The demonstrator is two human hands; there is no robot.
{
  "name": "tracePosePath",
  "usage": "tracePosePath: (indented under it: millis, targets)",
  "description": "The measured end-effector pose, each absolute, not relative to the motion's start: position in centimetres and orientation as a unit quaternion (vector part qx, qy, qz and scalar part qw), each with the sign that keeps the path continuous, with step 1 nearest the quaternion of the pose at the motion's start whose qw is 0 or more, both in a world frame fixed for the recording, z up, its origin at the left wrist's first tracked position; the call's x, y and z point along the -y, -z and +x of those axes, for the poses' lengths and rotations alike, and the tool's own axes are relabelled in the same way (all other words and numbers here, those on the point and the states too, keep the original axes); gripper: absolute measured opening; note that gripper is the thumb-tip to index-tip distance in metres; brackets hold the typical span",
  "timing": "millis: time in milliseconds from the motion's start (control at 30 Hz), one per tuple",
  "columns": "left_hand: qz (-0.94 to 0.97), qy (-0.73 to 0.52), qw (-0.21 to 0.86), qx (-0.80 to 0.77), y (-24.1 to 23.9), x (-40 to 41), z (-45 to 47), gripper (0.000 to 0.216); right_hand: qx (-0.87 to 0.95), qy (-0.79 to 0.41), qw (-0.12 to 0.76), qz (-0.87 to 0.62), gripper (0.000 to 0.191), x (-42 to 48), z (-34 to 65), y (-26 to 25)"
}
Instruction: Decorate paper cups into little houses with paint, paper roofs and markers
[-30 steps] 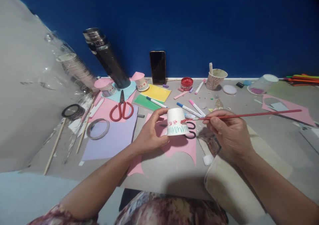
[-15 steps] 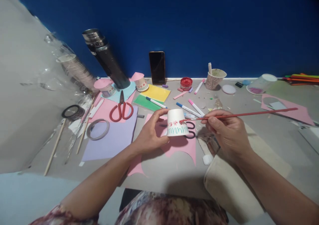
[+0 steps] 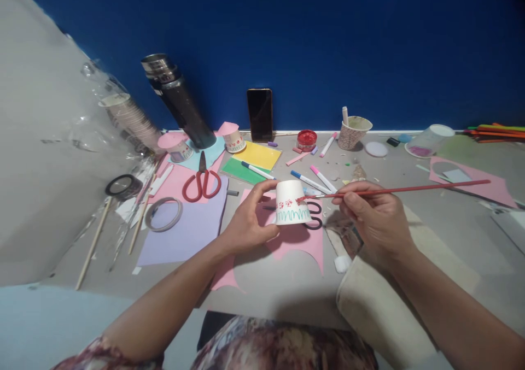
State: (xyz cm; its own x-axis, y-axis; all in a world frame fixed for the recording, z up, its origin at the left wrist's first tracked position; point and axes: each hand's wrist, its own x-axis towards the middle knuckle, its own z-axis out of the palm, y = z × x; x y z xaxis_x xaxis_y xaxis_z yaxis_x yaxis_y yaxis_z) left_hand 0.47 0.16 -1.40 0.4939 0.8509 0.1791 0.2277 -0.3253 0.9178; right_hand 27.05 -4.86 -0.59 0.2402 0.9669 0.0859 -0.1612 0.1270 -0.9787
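The white paper cup (image 3: 290, 193) is patterned with clusters of red dabs above a wavy green line. The paintbrush (image 3: 430, 187) is coloured red along its handle and at its tip. The large scissors (image 3: 199, 187) are finished with red handles. The wall (image 3: 328, 42) is coloured deep blue, the paper sheet (image 3: 180, 241) tinted lilac, and the garment (image 3: 283, 345) mottled in maroon and cream.

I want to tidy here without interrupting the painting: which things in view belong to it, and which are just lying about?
Painting:
white cup, in the left hand
red paintbrush, in the right hand
red paint pot, probably

Apparently not in use:
dark flask
phone
red-handled scissors
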Motion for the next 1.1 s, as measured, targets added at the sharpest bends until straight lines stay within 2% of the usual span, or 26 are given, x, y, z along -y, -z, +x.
tracePosePath:
  millis: [433,667,833,1100]
  targets:
    - [0.732,-0.358,0.455,-0.360,1.52,-0.12,0.40,0.083,0.383,-0.472,0.652,-0.454,0.026,4.79,26.93,0.11]
    - [0.723,-0.365,0.470,-0.352,1.29,-0.18,0.55,0.081,0.405,-0.470,0.634,-0.461,0.024,4.81,27.01,0.34]
    - [0.722,-0.368,0.473,-0.345,1.29,-0.15,0.55,0.080,0.376,-0.476,0.662,-0.440,0.023,4.75,27.22,0.45]
    - [0.723,-0.364,0.467,-0.355,1.11,-0.13,0.61,0.081,0.390,-0.482,0.639,-0.456,0.022,4.76,27.30,0.54]
